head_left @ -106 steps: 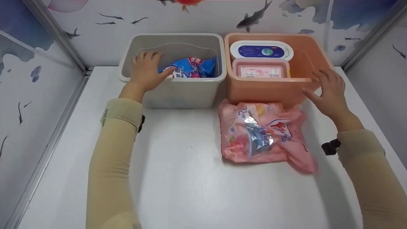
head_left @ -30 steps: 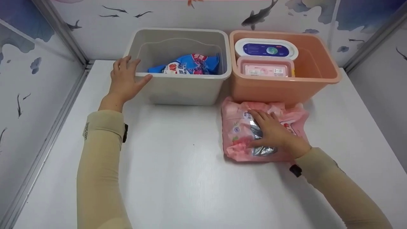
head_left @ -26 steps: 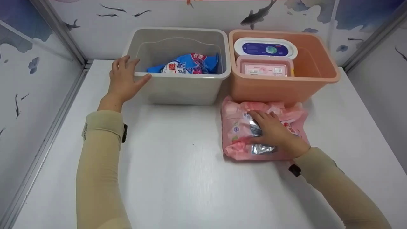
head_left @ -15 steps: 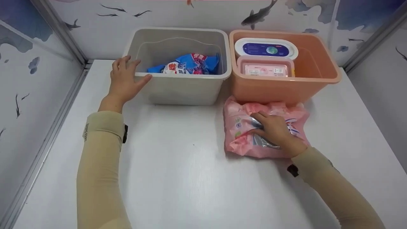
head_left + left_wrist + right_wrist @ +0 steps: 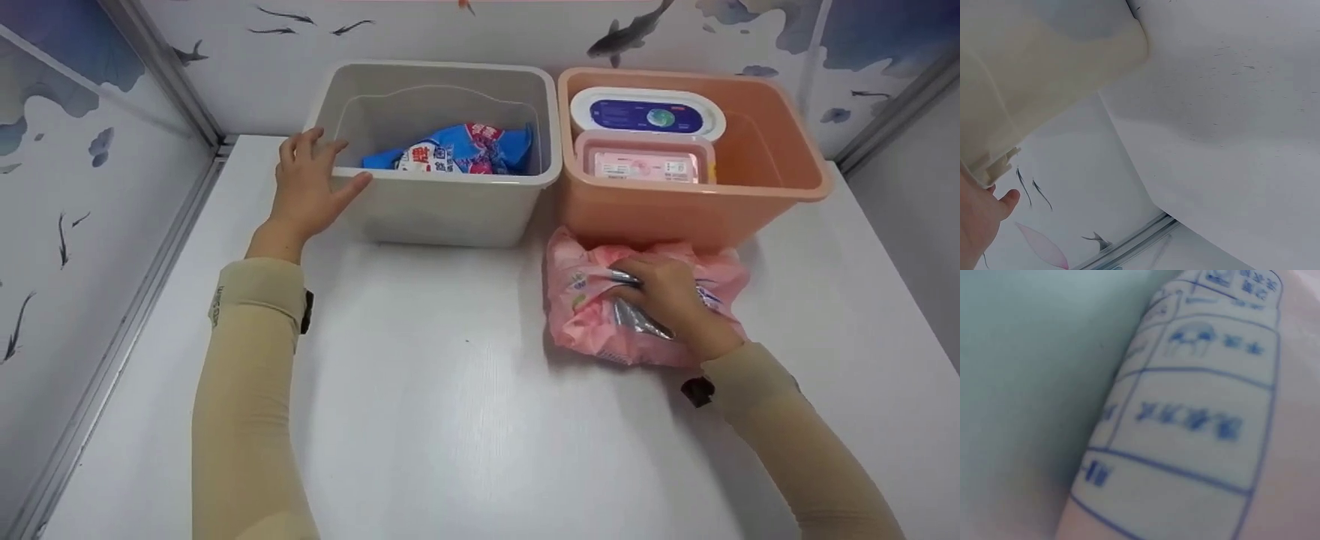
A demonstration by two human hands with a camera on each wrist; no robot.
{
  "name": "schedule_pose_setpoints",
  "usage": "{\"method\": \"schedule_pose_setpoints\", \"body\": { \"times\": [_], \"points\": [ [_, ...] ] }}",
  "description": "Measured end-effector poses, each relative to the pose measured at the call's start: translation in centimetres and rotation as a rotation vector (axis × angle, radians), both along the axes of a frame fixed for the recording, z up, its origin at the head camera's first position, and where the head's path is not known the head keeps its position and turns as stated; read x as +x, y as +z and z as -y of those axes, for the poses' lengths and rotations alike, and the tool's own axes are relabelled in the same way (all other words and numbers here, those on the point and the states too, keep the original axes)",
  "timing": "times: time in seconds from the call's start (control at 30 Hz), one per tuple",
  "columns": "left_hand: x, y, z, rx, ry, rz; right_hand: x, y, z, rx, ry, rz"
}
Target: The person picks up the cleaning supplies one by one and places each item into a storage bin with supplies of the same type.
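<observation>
In the head view, a pink laundry detergent bag [image 5: 581,326] lies in front of the orange bin. My right hand [image 5: 667,292] grips its middle from above, fingers and thumb digging into the film near a silver patch. The bag's printed back panel [image 5: 1202,427] fills much of the right wrist view, slightly blurred. My left hand [image 5: 306,187] rests at the front left corner of the grey bin [image 5: 442,210], fingers spread and thumb along the front rim. From the left wrist, that hand [image 5: 979,225] shows at the bin's rim.
A blue and red printed bag [image 5: 465,150] lies inside the grey bin. Side by side with it, the orange bin [image 5: 667,214] holds a white oval tub [image 5: 712,124] and a pink box [image 5: 652,165]. Printed wall panels [image 5: 510,34] stand behind and at the sides.
My right hand has gone from the orange bin's right rim to the pink bag and closed on it, bunching the film. My left hand has shifted left to the grey bin's corner.
</observation>
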State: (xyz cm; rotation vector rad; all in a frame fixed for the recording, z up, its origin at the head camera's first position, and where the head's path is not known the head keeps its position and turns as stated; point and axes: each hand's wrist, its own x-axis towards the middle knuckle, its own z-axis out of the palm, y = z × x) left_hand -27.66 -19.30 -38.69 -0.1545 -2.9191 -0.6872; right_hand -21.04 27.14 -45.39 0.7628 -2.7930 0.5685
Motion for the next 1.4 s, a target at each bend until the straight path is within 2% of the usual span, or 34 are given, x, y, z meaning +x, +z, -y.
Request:
{"method": "schedule_pose_setpoints", "body": {
  "times": [0.13,0.53,0.8,0.97,1.23,1.4],
  "points": [
    [-0.1,-0.2,-0.2,-0.012,-0.007,-0.012,-0.2,0.1,-0.2,-0.028,0.012,-0.007],
    [0.0,-0.3,-0.2,-0.013,0.0,-0.005,-0.4,1.6,-0.6,-0.034,-0.004,0.167],
    [-0.2,-0.2,-0.4,-0.012,0.001,0.009,-0.5,2.2,-1.0,-0.03,-0.008,0.152],
    [-0.3,-0.1,-0.4,-0.011,0.004,0.007,-0.5,2.7,-0.7,-0.026,-0.033,0.202],
    [-0.1,-0.1,-0.1,-0.012,-0.002,-0.005,-0.6,3.1,-0.4,-0.047,-0.026,0.209],
    [0.0,0.0,0.0,-0.012,0.002,-0.001,-0.6,3.6,-0.3,-0.041,-0.04,0.268]
  ]
}}
